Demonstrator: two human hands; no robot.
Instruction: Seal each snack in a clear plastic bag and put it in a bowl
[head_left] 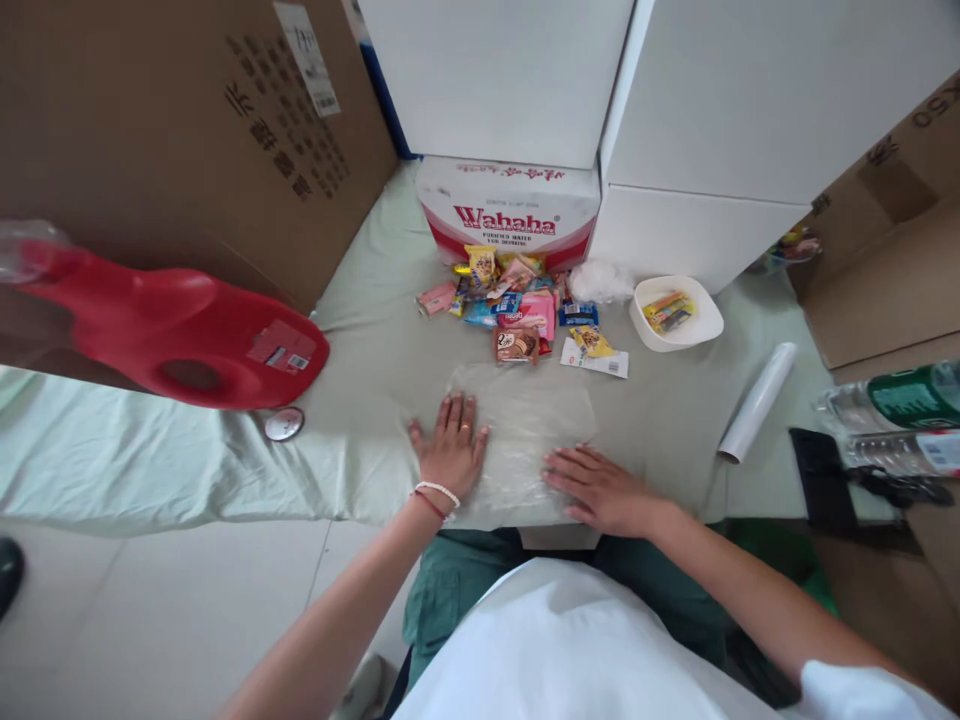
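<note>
A clear plastic bag (529, 425) lies flat and slightly wrinkled on the cloth-covered table in front of me. My left hand (450, 450) rests palm down on its left edge, fingers spread. On its right side lies my right hand (600, 490), palm down with the fingers stretched out toward the left. Neither hand grips anything. Just beyond the bag is a pile of wrapped snacks (525, 312), with a brown snack packet (516, 346) closest to it. A yellow packet (592, 341) sits on a white packet (611, 362) to the right of the pile.
Behind the snacks stands a Wahaha carton (514, 205). To the right are a white bowl (679, 335) holding small packets, a white roll (759, 403), plastic bottles (904, 400) and a black phone-like object (823, 480). A red jug (187, 330) and a round tin (284, 424) lie left.
</note>
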